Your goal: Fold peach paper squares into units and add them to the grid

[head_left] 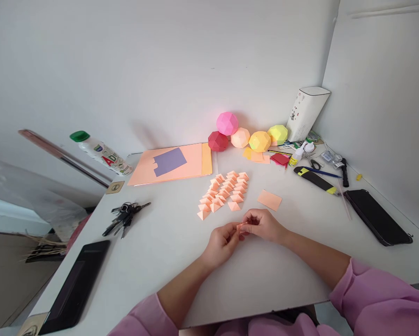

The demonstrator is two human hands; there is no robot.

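My left hand (220,243) and my right hand (262,225) meet above the white table (167,252), and both pinch a small folded peach paper piece (242,226) between their fingertips. Just beyond them lie several folded peach paper units (224,192) in rows. A flat peach paper square (269,199) lies to the right of those. Pink sleeves cover both forearms near the table's front edge.
Five paper balls (246,135) sit at the back by the wall, next to a white box (306,113). Peach sheets with a purple one (171,163), a bottle (101,152), keys (125,217), a dark tablet (75,284), a phone (377,215), a cutter (314,179) and glue (296,156) are about.
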